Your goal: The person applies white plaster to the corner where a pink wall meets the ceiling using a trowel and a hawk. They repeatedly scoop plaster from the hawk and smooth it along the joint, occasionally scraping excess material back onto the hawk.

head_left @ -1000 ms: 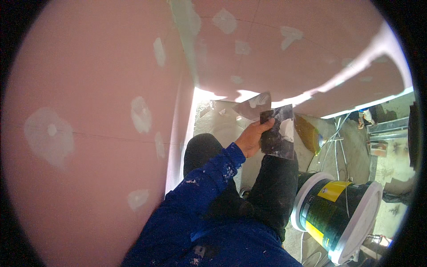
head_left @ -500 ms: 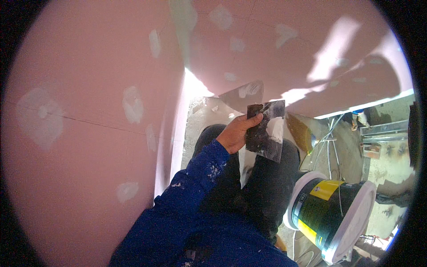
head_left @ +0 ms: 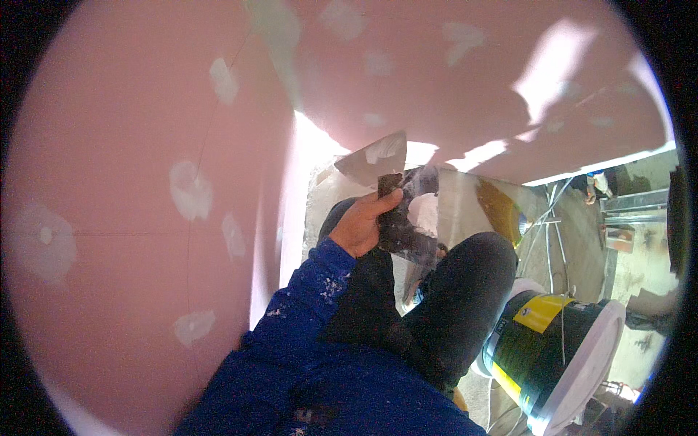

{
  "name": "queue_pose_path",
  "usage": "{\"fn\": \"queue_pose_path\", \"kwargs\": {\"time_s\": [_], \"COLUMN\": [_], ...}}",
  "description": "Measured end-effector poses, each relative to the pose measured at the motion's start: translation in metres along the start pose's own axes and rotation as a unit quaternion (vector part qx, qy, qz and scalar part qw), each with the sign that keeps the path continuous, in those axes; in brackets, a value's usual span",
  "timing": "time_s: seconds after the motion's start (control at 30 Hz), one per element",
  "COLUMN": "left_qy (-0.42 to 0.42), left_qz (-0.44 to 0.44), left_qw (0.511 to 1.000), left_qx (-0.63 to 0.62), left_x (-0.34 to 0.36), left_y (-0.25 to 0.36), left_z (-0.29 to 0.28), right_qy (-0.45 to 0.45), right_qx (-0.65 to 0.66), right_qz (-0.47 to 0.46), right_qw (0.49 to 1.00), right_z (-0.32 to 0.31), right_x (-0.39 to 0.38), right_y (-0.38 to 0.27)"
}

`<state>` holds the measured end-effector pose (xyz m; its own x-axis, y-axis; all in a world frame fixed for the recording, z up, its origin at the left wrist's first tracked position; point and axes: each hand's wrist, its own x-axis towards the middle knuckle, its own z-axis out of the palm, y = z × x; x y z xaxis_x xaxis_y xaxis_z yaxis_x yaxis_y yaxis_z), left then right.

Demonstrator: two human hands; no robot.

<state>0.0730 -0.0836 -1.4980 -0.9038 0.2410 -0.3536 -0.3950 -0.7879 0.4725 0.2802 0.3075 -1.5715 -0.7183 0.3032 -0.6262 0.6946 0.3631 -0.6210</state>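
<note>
My left hand point(head_left: 358, 224), in a blue sleeve flecked with white, is closed round a wide dark putty knife point(head_left: 407, 243). The thumb presses on its upper face, and a white patch of filler point(head_left: 423, 213) sticks to the blade. Just beyond the fingers is a second, wedge-shaped grey blade point(head_left: 374, 158), also smeared white; what holds it is hidden. Both tools are above my dark-trousered knees, apart from the walls. My right hand does not show.
Pink plasterboard walls with pale filler patches point(head_left: 191, 190) meet in a corner ahead. On the right stands a dark lidded bucket point(head_left: 534, 349) with yellow labels. Beyond it are pale cables point(head_left: 556, 232) and metal profiles point(head_left: 636, 211). Another person's hand point(head_left: 592, 190) shows at far right.
My left hand and both blades have shifted a little left. My knees have spread, the right one moving right. The view has swung slightly, so the wall patches sit elsewhere.
</note>
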Motion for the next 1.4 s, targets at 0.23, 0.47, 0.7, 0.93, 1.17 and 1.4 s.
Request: {"fn": "queue_pose_path", "kwargs": {"time_s": [0.23,0.47,0.7,0.93,1.17,1.4], "left_qy": [0.007,0.011,-0.029,-0.007,0.051,0.037], "left_qz": [0.007,0.024,-0.001,0.055,0.072,0.160], "left_qw": [1.000,1.000,0.999,0.997,0.996,0.946], "left_qx": [0.007,-0.011,-0.024,0.048,-0.012,0.281], "left_x": [-0.003,0.001,-0.012,-0.012,-0.003,0.004], "left_y": [0.008,0.010,0.025,0.033,0.015,0.013], "left_z": [-0.001,-0.005,0.003,0.010,0.020,0.014], "right_qy": [-0.004,0.035,-0.188,-0.288,-0.378,-0.234], "right_qx": [0.006,0.076,0.354,0.242,0.091,0.371], "right_qz": [-0.015,-0.070,-0.265,-0.241,-0.226,-0.157], "right_qw": [1.000,0.994,0.877,0.895,0.893,0.885], "right_z": [-0.001,-0.033,0.092,0.097,0.130,0.124], "right_x": [0.012,-0.029,0.000,0.009,-0.024,-0.005], "right_y": [-0.004,-0.111,-0.308,-0.313,-0.277,-0.297]}}
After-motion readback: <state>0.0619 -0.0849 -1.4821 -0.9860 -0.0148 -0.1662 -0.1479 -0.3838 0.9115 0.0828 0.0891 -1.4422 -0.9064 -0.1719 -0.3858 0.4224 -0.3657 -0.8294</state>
